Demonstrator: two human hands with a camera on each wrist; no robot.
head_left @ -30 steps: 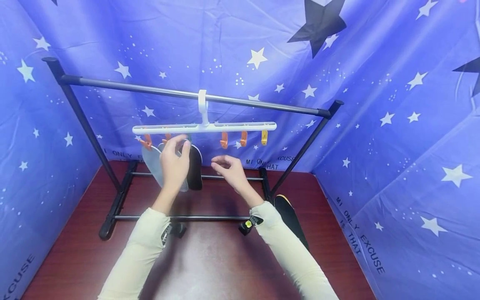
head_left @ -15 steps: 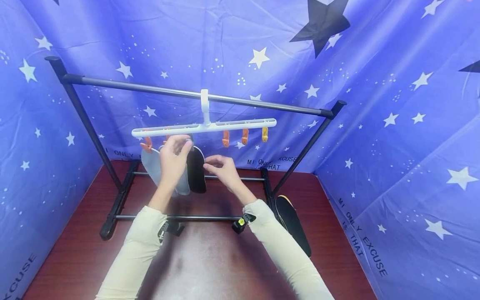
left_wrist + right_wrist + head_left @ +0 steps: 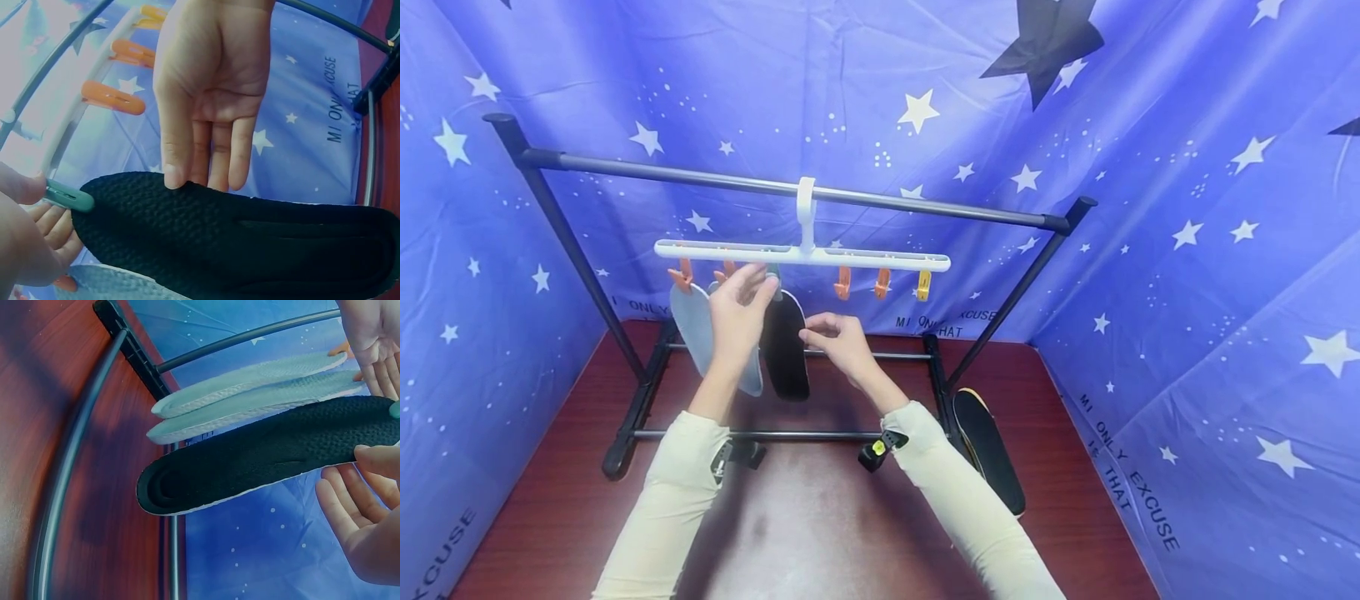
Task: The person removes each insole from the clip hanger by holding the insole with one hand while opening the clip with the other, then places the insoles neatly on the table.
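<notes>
A black insole [image 3: 786,358] hangs toe up from a green clip [image 3: 70,197] under the white hanger [image 3: 872,258]. My left hand [image 3: 736,315] pinches the green clip at the insole's top end. My right hand [image 3: 844,343] holds the insole's right edge, thumb on the textured face and fingers behind. To the left, two light grey insoles [image 3: 250,387] hang side by side from orange clips [image 3: 682,275], partly hidden behind my left hand in the head view.
The hanger hooks over the top bar [image 3: 925,205] of a black rack. On its right side hang two orange clips [image 3: 844,283] and a yellow clip [image 3: 923,285]. Another black insole [image 3: 991,454] lies on the red-brown table [image 3: 820,533] at right. A starry blue cloth [image 3: 1187,333] surrounds it.
My right hand has moved left onto the black insole's edge and taken hold of it. The hanger has rocked, and the insole hangs slightly lower. My left hand stays at the clip.
</notes>
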